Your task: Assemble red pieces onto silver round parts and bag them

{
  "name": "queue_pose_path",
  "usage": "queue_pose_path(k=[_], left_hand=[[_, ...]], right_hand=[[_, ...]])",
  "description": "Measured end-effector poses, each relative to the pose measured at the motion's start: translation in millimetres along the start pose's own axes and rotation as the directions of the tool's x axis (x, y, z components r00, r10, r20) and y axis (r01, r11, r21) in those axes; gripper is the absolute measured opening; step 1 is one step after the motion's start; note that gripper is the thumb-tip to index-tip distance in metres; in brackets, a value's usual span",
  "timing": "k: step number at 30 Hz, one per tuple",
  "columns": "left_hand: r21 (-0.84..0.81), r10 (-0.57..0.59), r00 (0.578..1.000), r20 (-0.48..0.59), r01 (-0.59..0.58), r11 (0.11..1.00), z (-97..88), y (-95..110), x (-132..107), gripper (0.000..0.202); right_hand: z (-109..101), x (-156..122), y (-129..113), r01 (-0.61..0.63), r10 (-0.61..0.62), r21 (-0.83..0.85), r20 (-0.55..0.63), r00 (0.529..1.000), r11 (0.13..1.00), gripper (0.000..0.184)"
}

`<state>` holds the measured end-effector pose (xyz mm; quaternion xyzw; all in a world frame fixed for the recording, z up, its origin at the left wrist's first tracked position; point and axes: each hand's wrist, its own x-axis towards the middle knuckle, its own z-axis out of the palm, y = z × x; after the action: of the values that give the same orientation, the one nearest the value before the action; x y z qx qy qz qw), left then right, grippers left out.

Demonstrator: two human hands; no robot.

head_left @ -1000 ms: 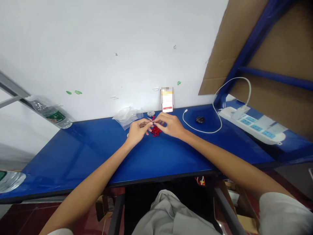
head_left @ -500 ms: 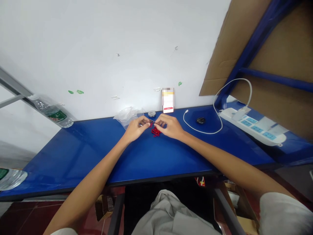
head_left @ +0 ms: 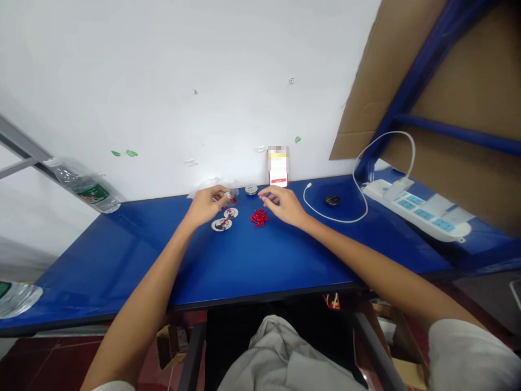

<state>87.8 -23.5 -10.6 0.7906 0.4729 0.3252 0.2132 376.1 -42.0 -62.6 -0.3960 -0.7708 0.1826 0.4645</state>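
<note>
My left hand (head_left: 208, 206) is closed, thumb and fingers pinching a small round disc with a red cord (head_left: 233, 201), partly hidden by the fingers. Just below its fingertips, two round picture discs (head_left: 222, 224) with red cord on them lie on the blue table (head_left: 260, 260). Between my hands rests a loose pile of red cords (head_left: 259, 218). My right hand (head_left: 283, 205) hovers at the right of the pile, fingers slightly apart and nothing visible in them. Close to its fingertips stands a low stack of round silvery discs (head_left: 251, 189).
A phone (head_left: 278, 166) leans on the wall behind my right hand. Behind my left hand lies a clear plastic bag (head_left: 203, 187). To the right are a white cable (head_left: 345, 221), a black mouse-like object (head_left: 332, 200) and a power strip (head_left: 419, 212). A water bottle (head_left: 87, 187) stands far left.
My hands have parted: the left moved left with a disc on red cord, the right shifted only slightly. The two picture discs on the table, hidden behind the left hand before, now show.
</note>
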Motion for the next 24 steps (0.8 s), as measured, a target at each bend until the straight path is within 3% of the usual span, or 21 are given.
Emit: queue_pose_path(k=[3, 8, 13, 15, 20, 24], left_hand=[[-0.038, -0.09, 0.993, 0.075, 0.093, 0.995, -1.2, -13.1, 3.1, 0.032], [0.068, 0.03, 0.999, 0.042, -0.033, 0.997, 4.0, -18.7, 4.4, 0.021], [-0.066, -0.097, 0.98, 0.175, 0.11, 0.992, 7.7, -24.4, 4.5, 0.025], [0.022, -0.11, 0.972, 0.206, 0.108, 0.994, 8.8, -30.2, 5.1, 0.023], [0.307, -0.065, 0.984, 0.168, 0.01, 0.952, 8.9, -39.4, 6.0, 0.021], [0.447, 0.043, 0.997, 0.068, -0.07, 0.892, 10.1, -31.0, 3.4, 0.023]], right_hand=[[-1.3, -0.7, 5.7, 0.007, -0.005, -0.044, 0.03, 1.0, 0.999, 0.022], [-1.9, -3.4, 2.6, 0.079, -0.066, -0.135, 0.102, 0.993, 0.988, 0.026], [-2.5, -5.2, -2.7, 0.106, -0.082, -0.179, 0.135, 0.987, 0.978, 0.028], [-2.3, -5.7, -3.0, 0.114, -0.086, -0.191, 0.145, 0.986, 0.975, 0.028], [-3.1, -5.5, -2.8, 0.12, -0.088, -0.217, 0.151, 0.985, 0.969, 0.03], [-5.8, -4.2, -0.3, 0.108, -0.056, -0.272, 0.192, 0.98, 0.956, 0.028]])
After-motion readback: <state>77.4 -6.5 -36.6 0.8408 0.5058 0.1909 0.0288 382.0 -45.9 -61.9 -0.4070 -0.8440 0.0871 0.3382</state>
